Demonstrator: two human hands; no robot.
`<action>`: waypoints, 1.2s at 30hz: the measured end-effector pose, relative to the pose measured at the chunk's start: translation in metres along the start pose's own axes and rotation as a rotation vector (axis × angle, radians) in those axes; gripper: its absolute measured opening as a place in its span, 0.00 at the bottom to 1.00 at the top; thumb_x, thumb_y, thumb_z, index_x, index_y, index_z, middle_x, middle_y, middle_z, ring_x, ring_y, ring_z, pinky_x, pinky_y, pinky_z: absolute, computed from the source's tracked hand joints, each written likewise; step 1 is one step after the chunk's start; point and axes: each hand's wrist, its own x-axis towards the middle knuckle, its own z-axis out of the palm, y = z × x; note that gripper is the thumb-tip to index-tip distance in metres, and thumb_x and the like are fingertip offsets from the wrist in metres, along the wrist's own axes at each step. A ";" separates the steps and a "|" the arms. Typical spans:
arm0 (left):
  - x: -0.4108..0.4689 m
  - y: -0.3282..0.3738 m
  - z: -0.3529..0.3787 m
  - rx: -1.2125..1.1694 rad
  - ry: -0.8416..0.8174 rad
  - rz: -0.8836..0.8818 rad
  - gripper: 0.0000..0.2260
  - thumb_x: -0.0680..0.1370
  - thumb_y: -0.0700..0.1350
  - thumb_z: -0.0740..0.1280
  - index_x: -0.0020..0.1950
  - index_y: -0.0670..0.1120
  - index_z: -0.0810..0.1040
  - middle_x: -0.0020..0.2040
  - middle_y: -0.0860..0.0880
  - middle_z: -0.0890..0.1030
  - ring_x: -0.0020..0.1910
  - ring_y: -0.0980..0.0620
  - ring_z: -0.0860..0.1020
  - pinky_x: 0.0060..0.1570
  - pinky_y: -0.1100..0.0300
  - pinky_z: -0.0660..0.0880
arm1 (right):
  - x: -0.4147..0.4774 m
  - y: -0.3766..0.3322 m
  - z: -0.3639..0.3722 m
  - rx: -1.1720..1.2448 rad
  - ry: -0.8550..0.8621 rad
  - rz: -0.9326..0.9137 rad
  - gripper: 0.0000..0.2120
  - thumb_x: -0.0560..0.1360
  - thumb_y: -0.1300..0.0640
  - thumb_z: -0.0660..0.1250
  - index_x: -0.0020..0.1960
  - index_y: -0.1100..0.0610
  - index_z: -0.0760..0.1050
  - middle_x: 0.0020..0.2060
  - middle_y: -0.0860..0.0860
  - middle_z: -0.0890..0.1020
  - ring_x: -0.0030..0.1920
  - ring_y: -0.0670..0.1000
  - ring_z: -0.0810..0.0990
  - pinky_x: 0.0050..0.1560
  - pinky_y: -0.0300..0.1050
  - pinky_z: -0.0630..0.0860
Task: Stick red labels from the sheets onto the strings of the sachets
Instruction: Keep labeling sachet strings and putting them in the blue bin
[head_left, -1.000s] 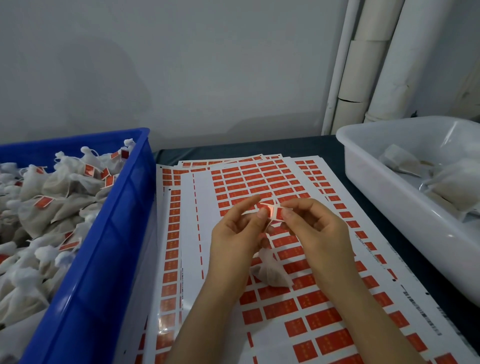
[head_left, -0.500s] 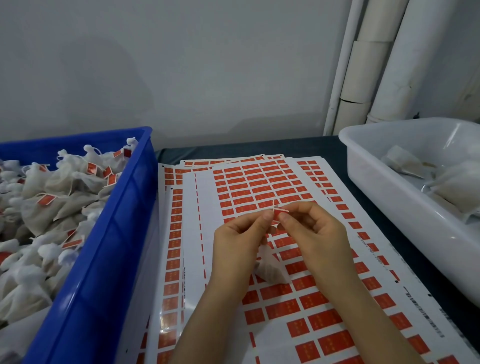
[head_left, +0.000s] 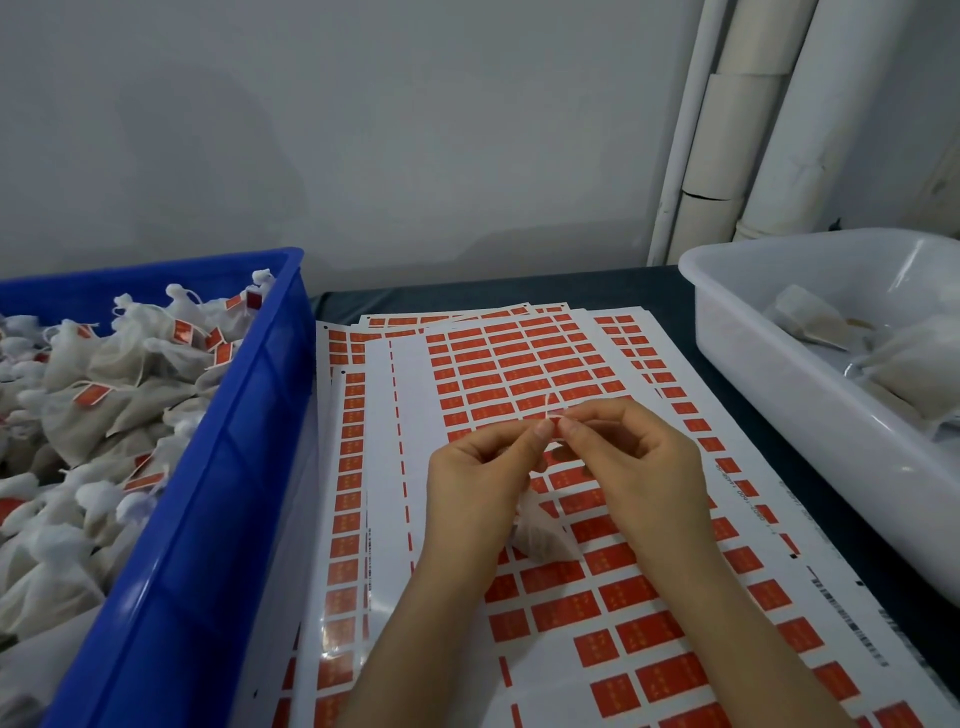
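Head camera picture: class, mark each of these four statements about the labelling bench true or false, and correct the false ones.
1. The blue crate stands on the person's left and holds labelled sachets. True.
2. The white tub is empty. False: it holds a few loose sachets.
3. The left hand and the right hand both pinch the string of one held sachet, which hangs below them. True.
4. The hands work over a bare dark tabletop. False: label sheets lie under them.
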 end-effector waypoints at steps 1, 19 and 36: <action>0.000 -0.001 0.000 -0.001 0.000 0.005 0.02 0.71 0.51 0.70 0.40 0.59 0.81 0.37 0.62 0.83 0.40 0.65 0.80 0.37 0.71 0.78 | 0.000 0.000 0.000 -0.011 0.000 -0.002 0.05 0.70 0.49 0.69 0.40 0.39 0.75 0.38 0.33 0.79 0.43 0.30 0.77 0.33 0.20 0.69; 0.001 -0.001 -0.001 -0.199 -0.028 -0.112 0.07 0.66 0.55 0.70 0.41 0.55 0.84 0.40 0.56 0.85 0.41 0.55 0.83 0.38 0.62 0.79 | 0.002 -0.005 -0.001 -0.001 0.052 0.112 0.11 0.66 0.35 0.57 0.42 0.38 0.71 0.42 0.35 0.78 0.41 0.39 0.79 0.32 0.24 0.69; 0.000 0.001 0.001 -0.156 -0.065 -0.020 0.03 0.74 0.49 0.69 0.44 0.54 0.83 0.40 0.57 0.84 0.41 0.59 0.82 0.35 0.69 0.77 | 0.000 -0.003 0.003 0.047 -0.071 0.076 0.10 0.64 0.38 0.62 0.40 0.41 0.74 0.35 0.28 0.78 0.43 0.28 0.75 0.32 0.20 0.68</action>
